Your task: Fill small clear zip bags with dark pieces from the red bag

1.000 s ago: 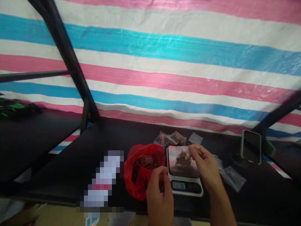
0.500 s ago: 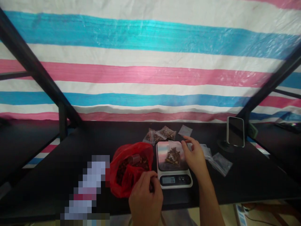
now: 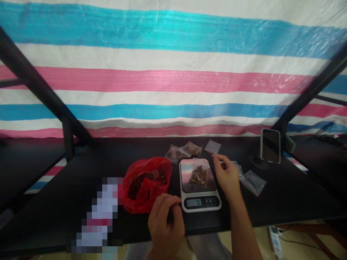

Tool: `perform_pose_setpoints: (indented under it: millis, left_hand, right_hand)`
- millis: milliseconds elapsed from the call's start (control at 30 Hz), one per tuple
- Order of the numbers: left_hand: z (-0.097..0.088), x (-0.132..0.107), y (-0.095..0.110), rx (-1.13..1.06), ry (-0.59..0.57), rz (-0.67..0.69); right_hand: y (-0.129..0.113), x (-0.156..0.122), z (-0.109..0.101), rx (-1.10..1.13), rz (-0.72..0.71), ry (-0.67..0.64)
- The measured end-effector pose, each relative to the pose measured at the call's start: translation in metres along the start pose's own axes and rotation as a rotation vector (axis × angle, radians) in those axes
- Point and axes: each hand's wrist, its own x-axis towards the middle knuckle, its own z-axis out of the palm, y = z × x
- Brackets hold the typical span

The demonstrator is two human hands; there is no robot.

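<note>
A white digital scale [image 3: 200, 202] stands on the black table [image 3: 284, 202], and a small clear bag of brown dried pieces [image 3: 198, 175] lies on its shiny plate. My right hand [image 3: 227, 177] hovers just right of the plate with fingers loosely curled and apart, holding nothing that I can see. My left hand [image 3: 166, 220] is curled at the near edge, left of the scale's display, fingers pinched together; what they hold is hidden. A red plastic bag [image 3: 146, 184] of dark dried pieces, with a clear cup inside, lies open left of the scale.
Several filled small bags [image 3: 184, 151] and one empty bag [image 3: 212, 146] lie behind the scale. Empty clear bags [image 3: 253, 181] are piled to the right. A phone [image 3: 270, 146] stands upright on a stand at far right. Black frame bars and a striped tarp rise behind.
My right hand has let go of the small bag, which now lies on the scale plate, and has drawn off to the right. The view has tilted down and shifted.
</note>
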Motion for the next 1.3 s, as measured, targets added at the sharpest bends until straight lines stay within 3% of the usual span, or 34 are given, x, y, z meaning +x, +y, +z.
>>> perform_pose_setpoints:
  millis: [300,500,767,900,1033,1167,1300]
  left_hand:
    - [0.002,0.001,0.012,-0.045,-0.054,0.071]
    - [0.004,0.003,0.014,-0.055,-0.049,0.07]
    - [0.006,0.001,0.011,-0.066,-0.052,0.028]
    - [0.012,-0.008,0.004,-0.068,-0.008,-0.131]
    - [0.016,-0.011,-0.001,-0.247,-0.036,-0.387]
    - [0.018,-0.006,-0.001,-0.446,-0.041,-0.601]
    - [0.017,-0.004,-0.002,-0.485,0.112,-0.787]
  right_hand:
    - [0.002,-0.002,0.001,-0.062,-0.063,-0.115]
    - [0.007,-0.002,0.004,-0.116,-0.125,-0.098]
    - [0.0,-0.003,0.004,-0.025,-0.015,-0.149]
    - [-0.022,-0.009,0.003,0.278,0.116,-0.224]
    - [-0.056,-0.02,0.004,0.508,0.091,-0.468]
    - [-0.084,-0.034,0.018,0.563,0.061,-0.649]
    - [-0.096,-0.045,0.045,0.515,0.01,-0.727]
